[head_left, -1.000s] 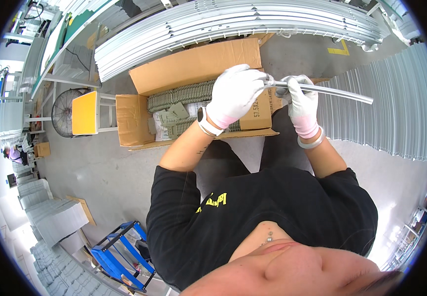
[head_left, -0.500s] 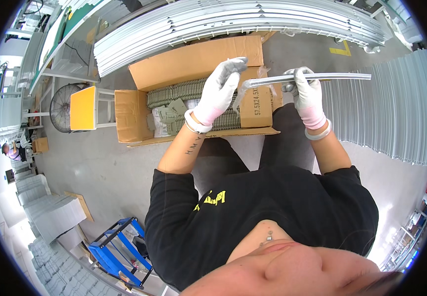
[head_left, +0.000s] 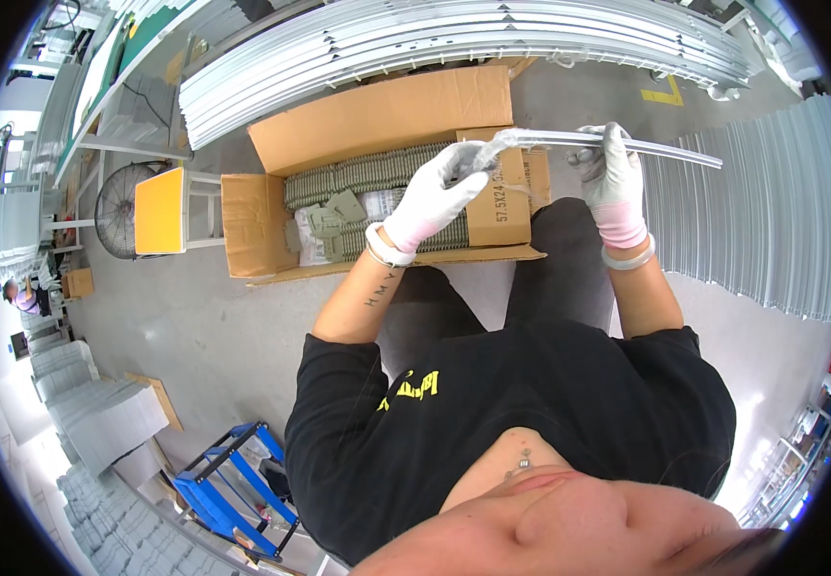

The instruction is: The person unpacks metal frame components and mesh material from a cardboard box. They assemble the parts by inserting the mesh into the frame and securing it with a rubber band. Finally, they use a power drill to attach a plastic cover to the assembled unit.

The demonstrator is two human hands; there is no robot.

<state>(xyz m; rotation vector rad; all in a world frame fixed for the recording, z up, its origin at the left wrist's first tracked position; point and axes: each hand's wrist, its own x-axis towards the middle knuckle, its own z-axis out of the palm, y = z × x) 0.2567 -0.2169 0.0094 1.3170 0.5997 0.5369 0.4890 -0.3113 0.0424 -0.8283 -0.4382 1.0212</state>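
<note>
Both gloved hands closed on thin metal strip (head_left: 617, 144), held level above lap: right hand (head_left: 615, 178) mid-strip, left hand (head_left: 439, 192) pinching plastic-wrapped end. Directly beyond, open cardboard box (head_left: 377, 115) of grey-green parts (head_left: 358, 178). Long aluminium profiles (head_left: 454, 38) stacked behind box, more at right. Bare floor (head_left: 195, 326) to left; yellow stool (head_left: 161, 209), fan (head_left: 113, 206) farther off.

Bright even overhead light, soft shadows; strong fisheye bending at rim, black corners, focus sharp.
</note>
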